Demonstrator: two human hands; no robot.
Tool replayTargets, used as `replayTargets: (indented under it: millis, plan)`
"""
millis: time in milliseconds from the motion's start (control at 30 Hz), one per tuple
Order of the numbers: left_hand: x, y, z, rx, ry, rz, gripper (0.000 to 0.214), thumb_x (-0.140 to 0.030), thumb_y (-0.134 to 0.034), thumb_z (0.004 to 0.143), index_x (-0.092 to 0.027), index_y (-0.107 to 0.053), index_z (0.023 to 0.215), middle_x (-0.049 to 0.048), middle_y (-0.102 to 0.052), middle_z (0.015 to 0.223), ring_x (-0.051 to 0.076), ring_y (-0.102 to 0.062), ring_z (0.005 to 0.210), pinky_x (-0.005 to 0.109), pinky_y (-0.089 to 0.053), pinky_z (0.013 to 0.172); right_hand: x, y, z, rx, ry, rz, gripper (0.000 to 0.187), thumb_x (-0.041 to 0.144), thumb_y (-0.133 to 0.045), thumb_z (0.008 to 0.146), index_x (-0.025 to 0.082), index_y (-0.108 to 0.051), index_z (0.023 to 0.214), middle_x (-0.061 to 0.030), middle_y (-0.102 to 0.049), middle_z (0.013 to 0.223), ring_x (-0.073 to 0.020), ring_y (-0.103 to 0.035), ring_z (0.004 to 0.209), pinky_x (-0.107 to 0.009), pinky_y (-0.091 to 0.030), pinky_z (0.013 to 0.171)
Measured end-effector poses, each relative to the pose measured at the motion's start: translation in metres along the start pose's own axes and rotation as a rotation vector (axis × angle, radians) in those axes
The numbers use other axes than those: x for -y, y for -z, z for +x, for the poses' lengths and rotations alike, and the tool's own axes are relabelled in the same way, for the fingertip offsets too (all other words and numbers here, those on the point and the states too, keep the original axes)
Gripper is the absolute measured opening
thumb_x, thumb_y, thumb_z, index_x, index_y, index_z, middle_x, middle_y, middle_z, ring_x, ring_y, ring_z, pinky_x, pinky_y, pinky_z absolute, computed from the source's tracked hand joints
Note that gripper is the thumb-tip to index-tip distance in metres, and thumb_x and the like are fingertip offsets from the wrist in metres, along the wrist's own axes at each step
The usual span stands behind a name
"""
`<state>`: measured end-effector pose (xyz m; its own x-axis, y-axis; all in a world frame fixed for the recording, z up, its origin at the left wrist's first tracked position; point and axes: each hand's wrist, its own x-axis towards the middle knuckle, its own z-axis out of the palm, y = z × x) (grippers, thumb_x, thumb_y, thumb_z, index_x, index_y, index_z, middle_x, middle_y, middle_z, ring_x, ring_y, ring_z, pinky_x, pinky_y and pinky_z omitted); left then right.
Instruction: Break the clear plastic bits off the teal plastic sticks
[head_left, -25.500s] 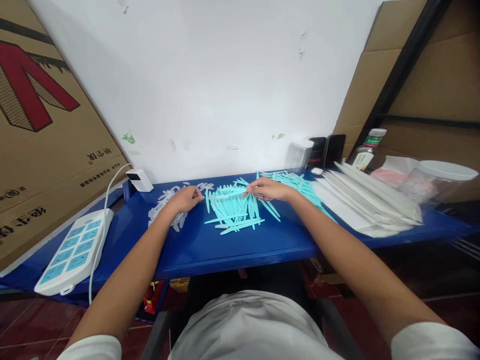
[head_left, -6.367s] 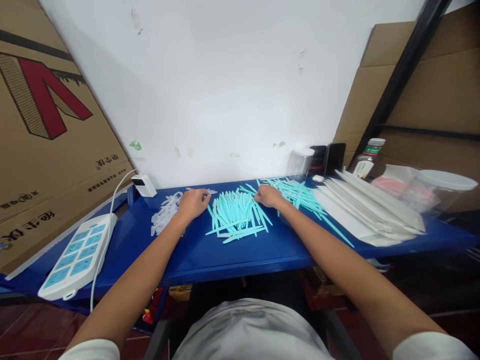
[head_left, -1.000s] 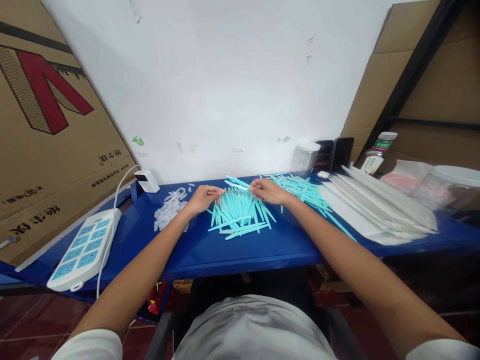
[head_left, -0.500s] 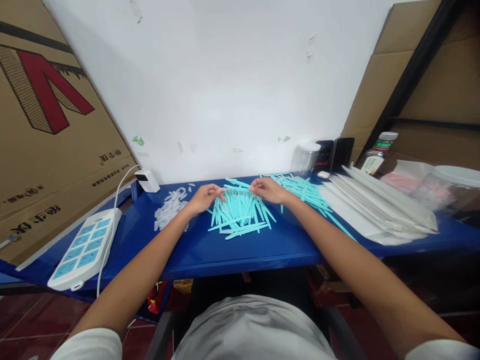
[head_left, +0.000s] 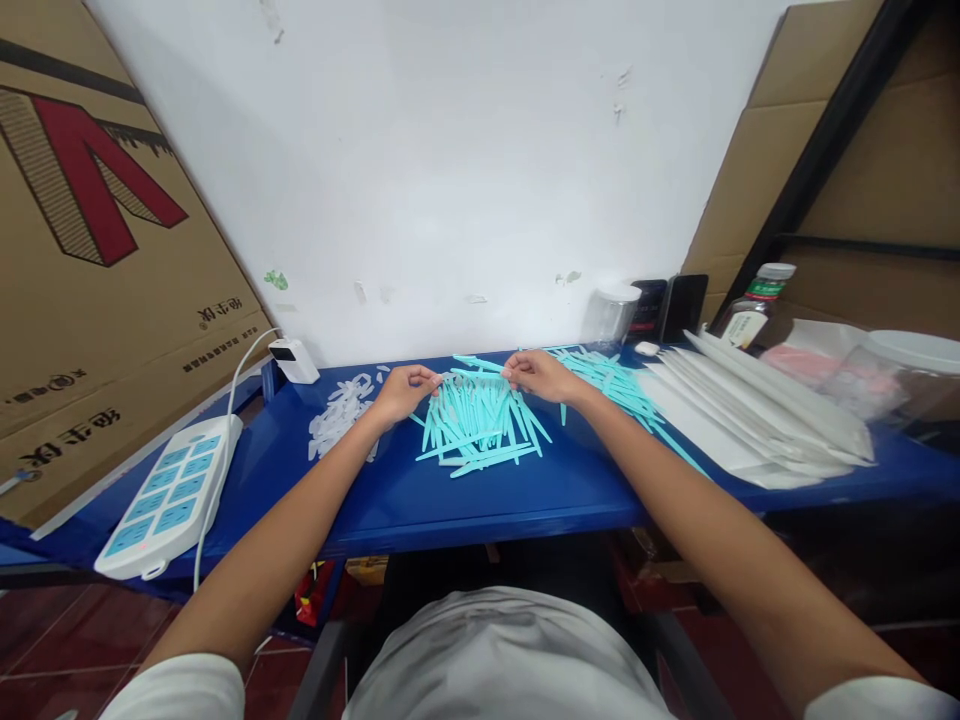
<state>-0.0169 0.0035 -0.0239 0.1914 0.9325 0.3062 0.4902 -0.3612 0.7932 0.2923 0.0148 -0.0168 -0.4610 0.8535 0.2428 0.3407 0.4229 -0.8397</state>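
My left hand [head_left: 407, 393] is closed in a pinch at the upper left of a heap of thin teal plastic sticks [head_left: 474, 425]. Whatever its fingertips hold is too small to make out. At the heap's upper right, my right hand [head_left: 538, 376] pinches the end of a teal stick [head_left: 480, 374] that points toward the left hand. The heaped sticks fan toward me, several lying crosswise at the front. A pile of small translucent plastic pieces [head_left: 341, 417] lies left of my left hand. Behind my right forearm is a second pile of teal sticks [head_left: 607, 378].
The blue table [head_left: 480, 515] meets a white wall. A power strip [head_left: 169, 500] with a white cable and a small white device [head_left: 294, 361] stand left. White padded envelopes [head_left: 765, 410], a clear jar [head_left: 613, 315], phones [head_left: 682, 308] and a bottle [head_left: 754, 305] are right.
Both hands have shifted slightly, the left fingertips drawing a little up and back from the heap. The piles look the same.
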Motion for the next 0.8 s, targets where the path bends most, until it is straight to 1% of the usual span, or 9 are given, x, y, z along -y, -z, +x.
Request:
replayTargets:
  millis: [200, 333, 433, 533, 600, 700, 800]
  plan:
    - [-0.001, 0.000, 0.000, 0.006, 0.000, 0.003, 0.048, -0.064, -0.072, 0.081, -0.016, -0.074, 0.086, 0.0094, -0.077, 0.080, 0.023, -0.070, 0.082, 0.035, -0.051, 0.084, -0.001, 0.002, -0.001, 0.026, 0.000, -0.033, 0.032, 0.047, -0.069, 0.086, 0.016, -0.064, 0.087, -0.0048, -0.070, 0.071, -0.0130, -0.056, 0.060, -0.025, -0.044, 0.056]
    - [-0.003, -0.002, -0.002, 0.042, -0.008, -0.043, 0.048, -0.063, -0.074, 0.079, -0.015, -0.074, 0.083, 0.0100, -0.077, 0.081, 0.022, -0.070, 0.081, 0.035, -0.052, 0.082, -0.001, -0.003, -0.001, 0.025, 0.011, -0.038, 0.034, 0.050, -0.068, 0.087, 0.016, -0.066, 0.088, -0.0053, -0.071, 0.072, -0.0145, -0.059, 0.062, -0.025, -0.044, 0.057]
    - [-0.006, -0.006, -0.004, 0.084, 0.000, -0.104, 0.046, -0.061, -0.077, 0.079, -0.015, -0.075, 0.082, 0.0106, -0.077, 0.082, 0.021, -0.069, 0.079, 0.034, -0.052, 0.080, 0.000, -0.007, -0.002, 0.024, 0.056, -0.061, 0.036, 0.051, -0.068, 0.088, 0.015, -0.067, 0.088, -0.0066, -0.073, 0.074, -0.0154, -0.061, 0.065, -0.026, -0.044, 0.060]
    - [-0.011, -0.010, -0.006, 0.098, 0.000, -0.146, 0.045, -0.060, -0.077, 0.079, -0.015, -0.074, 0.080, 0.0106, -0.077, 0.082, 0.021, -0.068, 0.081, 0.033, -0.051, 0.079, 0.003, -0.008, -0.003, -0.004, 0.073, -0.068, 0.037, 0.052, -0.068, 0.088, 0.015, -0.067, 0.089, -0.0072, -0.073, 0.074, -0.0145, -0.059, 0.063, -0.025, -0.041, 0.057]
    - [-0.014, -0.011, -0.006, 0.090, 0.015, -0.153, 0.047, -0.063, -0.073, 0.082, -0.015, -0.073, 0.078, 0.0103, -0.076, 0.084, 0.020, -0.067, 0.081, 0.031, -0.049, 0.077, 0.004, -0.008, -0.002, -0.024, 0.065, -0.031, 0.040, 0.055, -0.068, 0.087, 0.015, -0.066, 0.090, -0.0067, -0.072, 0.074, -0.0131, -0.056, 0.059, -0.025, -0.038, 0.055]
    - [-0.016, -0.007, -0.006, 0.105, 0.014, -0.075, 0.048, -0.064, -0.071, 0.082, -0.016, -0.072, 0.083, 0.0077, -0.073, 0.084, 0.017, -0.061, 0.071, 0.029, -0.045, 0.066, 0.005, -0.006, -0.001, -0.058, 0.066, 0.033, 0.043, 0.058, -0.068, 0.087, 0.015, -0.065, 0.092, -0.0055, -0.070, 0.074, -0.0117, -0.052, 0.056, -0.024, -0.037, 0.053]
    - [-0.014, 0.001, -0.006, 0.193, -0.083, 0.140, 0.047, -0.062, -0.078, 0.075, -0.019, -0.075, 0.093, 0.0032, -0.067, 0.077, 0.014, -0.052, 0.060, 0.027, -0.037, 0.058, 0.004, -0.002, -0.001, -0.108, 0.042, 0.042, 0.044, 0.059, -0.068, 0.086, 0.015, -0.064, 0.091, -0.0054, -0.069, 0.073, -0.0111, -0.050, 0.055, -0.024, -0.038, 0.052]
